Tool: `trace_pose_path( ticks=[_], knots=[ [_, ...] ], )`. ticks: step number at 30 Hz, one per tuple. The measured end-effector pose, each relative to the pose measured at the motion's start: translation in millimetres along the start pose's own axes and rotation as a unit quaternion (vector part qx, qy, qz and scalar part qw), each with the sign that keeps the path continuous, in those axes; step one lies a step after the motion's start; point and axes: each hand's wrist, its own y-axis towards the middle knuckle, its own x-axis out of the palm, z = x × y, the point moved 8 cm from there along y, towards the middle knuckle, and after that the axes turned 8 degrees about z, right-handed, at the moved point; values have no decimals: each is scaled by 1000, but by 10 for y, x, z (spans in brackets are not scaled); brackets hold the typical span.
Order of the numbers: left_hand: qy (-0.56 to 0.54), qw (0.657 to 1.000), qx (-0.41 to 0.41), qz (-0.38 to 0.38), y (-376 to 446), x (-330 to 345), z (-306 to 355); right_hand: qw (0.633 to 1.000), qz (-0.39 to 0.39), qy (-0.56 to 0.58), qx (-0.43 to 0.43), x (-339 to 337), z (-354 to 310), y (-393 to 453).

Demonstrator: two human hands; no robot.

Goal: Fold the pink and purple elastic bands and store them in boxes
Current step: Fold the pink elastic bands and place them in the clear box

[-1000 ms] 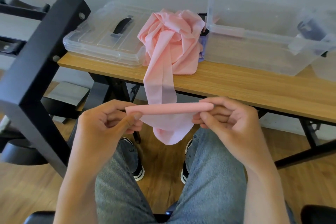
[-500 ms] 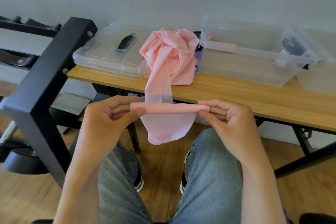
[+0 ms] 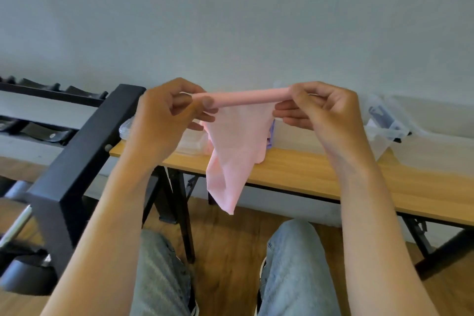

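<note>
— Two hands, one head view: why is the pink elastic band point(image 3: 237, 141) up in the air, not on the desk point(image 3: 333, 174)?

— Likely so the loose length hangs straight. The left hand point(image 3: 164, 120) pinches one end of the rolled top edge and the right hand point(image 3: 325, 113) pinches the other, thumb against curled fingers, so each grip is narrow and closed on the band. Held level between them, the edge stays taut while the tail drops past the desk's front edge toward the wooden floor point(image 3: 225, 251).

— And the purple band?

— Only a sliver of purple band point(image 3: 270, 136) shows behind the pink one, lying on the desk.

— The boxes?

— A clear plastic box point(image 3: 384, 123) stands on the desk to the right, and another clear plastic piece point(image 3: 128, 128) peeks out behind the left hand; I cannot tell whether it is a lid or a box. Folding looks barely begun; nothing pink is visibly stored.

— That dark thing at left?

— A black metal rack point(image 3: 77, 161), beside the desk.
</note>
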Motion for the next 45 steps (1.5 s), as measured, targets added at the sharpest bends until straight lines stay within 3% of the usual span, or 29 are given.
trace_pose_path(
  ticks=[9,15,21,25,31,39,42,45],
  knots=[
    [2,999,53,-8,717,26,382,999,-33,-5,-15,63,-292,690],
    [-69,997,-1,-32,1130,100,311,997,-68,-11,-44,129,-351,1094],
    [-61,992,-58,-90,1339,176,-221,979,-122,-150,-70,293,-48,1361],
    [-19,992,-65,-110,1402,182,-534,972,-151,-176,-39,406,261,1377],
    [94,989,-33,-112,1396,238,-746,983,-133,-75,99,493,663,1394],
    [-30,988,-116,-95,1326,299,-918,986,-92,-19,141,508,871,1483],
    [-43,988,-123,-86,1347,275,-961,985,-112,-26,131,508,925,1506],
    [-29,989,-115,-91,1357,264,-1016,977,-162,-103,92,532,966,1504]
  ],
)
